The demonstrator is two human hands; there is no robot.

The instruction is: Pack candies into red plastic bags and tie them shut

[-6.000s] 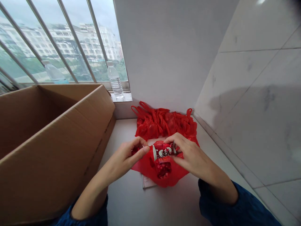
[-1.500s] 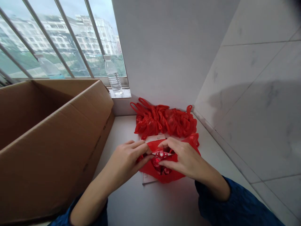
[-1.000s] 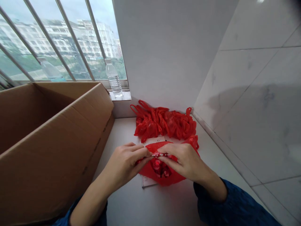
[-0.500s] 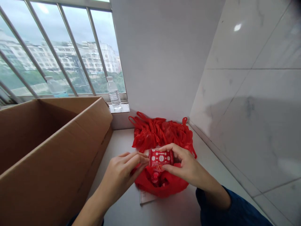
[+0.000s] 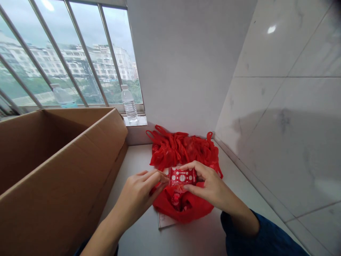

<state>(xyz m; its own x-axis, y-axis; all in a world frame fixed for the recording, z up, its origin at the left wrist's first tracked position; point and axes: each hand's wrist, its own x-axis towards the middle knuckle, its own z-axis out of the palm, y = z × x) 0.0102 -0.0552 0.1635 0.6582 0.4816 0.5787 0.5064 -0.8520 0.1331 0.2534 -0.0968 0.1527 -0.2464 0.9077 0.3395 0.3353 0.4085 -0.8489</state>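
A small red packet point(image 5: 182, 176) with white round patterns stands out above an open red plastic bag point(image 5: 191, 212). My right hand point(image 5: 206, 181) grips the packet's right side, thumb at its lower edge and fingers along the top. At the packet's left end, my left hand point(image 5: 149, 186) is closed in a pinch, its fingertips on the edge. Small shiny red items point(image 5: 176, 199) lie in the bag's mouth, partly hidden by its folds. Under the bag, the corner of a flat pale object point(image 5: 165, 222) sticks out.
A heap of red plastic bags point(image 5: 186, 147) lies against the back wall. To the left is a large open cardboard box point(image 5: 87, 156). A clear bottle point(image 5: 129, 105) stands on the sill by the barred window. Marble-look tiles point(image 5: 279, 142) cover the right wall.
Both hands keep their hold at the packet with hardly any movement. The view has shifted very slightly.
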